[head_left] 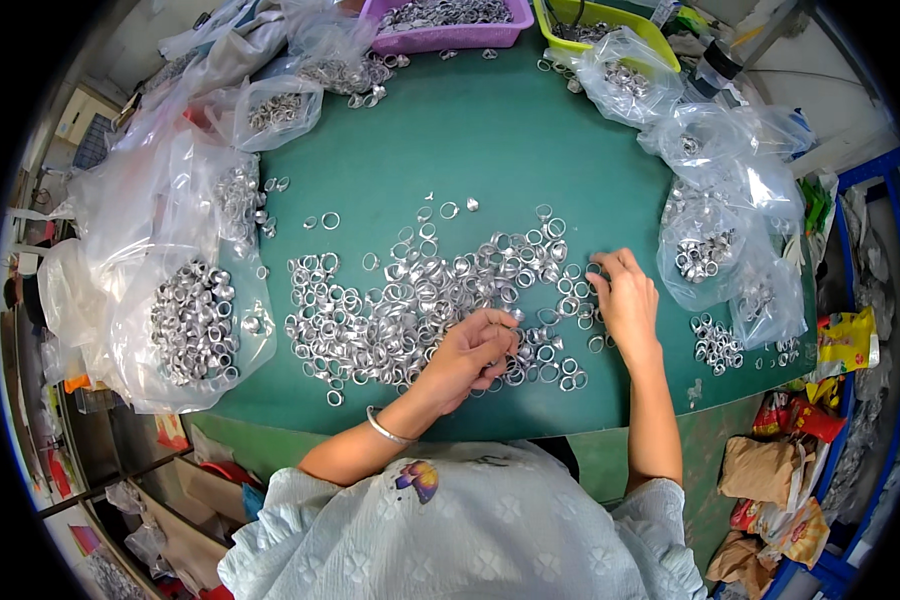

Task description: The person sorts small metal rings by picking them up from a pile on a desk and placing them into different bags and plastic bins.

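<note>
A wide heap of silver metal rings lies spread over the green table mat. At the heap's right front part is my left hand, its fingers curled and pressed together; what they hold is too small to make out. My right hand reaches in at the heap's right edge. Its thumb and forefinger close on a ring at the fingertips. A few loose rings lie between the two hands. Beyond the heap, several single rings are scattered.
Clear plastic bags of rings line the left side, with more bags on the right. A purple tray and a yellow-green tray stand at the far edge. A small ring pile lies at right. Blue shelving stands beyond.
</note>
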{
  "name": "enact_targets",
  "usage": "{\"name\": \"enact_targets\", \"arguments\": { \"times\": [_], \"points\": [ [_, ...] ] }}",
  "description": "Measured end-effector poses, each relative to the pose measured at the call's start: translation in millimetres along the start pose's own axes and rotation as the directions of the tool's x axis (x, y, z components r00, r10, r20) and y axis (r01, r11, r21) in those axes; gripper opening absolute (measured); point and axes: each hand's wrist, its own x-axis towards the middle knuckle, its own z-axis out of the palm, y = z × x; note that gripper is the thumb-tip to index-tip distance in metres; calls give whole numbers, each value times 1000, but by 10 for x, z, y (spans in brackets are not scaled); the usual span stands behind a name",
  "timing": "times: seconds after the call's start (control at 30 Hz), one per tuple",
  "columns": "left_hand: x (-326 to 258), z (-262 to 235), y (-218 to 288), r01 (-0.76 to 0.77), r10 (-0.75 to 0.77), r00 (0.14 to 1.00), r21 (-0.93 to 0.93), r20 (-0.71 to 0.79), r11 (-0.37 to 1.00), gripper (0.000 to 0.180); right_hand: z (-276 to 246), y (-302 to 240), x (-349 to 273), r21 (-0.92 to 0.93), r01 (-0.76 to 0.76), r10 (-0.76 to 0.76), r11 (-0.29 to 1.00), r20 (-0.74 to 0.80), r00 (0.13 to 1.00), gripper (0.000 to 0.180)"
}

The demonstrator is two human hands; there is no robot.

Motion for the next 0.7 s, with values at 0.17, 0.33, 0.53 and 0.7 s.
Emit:
{"name": "enact_targets", "arguments": {
  "times": [0.17,0.33,0.53,0.7],
  "points": [
    [49,-28,-93,69,-64,993,-50,97,996,27,152,-52,67,-51,12,-11,999,1,1000,8],
    [6,-41,-120,63,-60,995,-39,84,997,24,-165,96,-142,180,6,29,984,-189,982,5],
    [-25,-43,-123,66,-56,993,-101,101,993,31,-554,960,-859,-79,-395,349,915,-333,876,6],
    [-43,-78,-116,-214,209,977,336,50,917,27,-538,959,-920,27,-448,429,893,-347,834,12]
  ]
}}
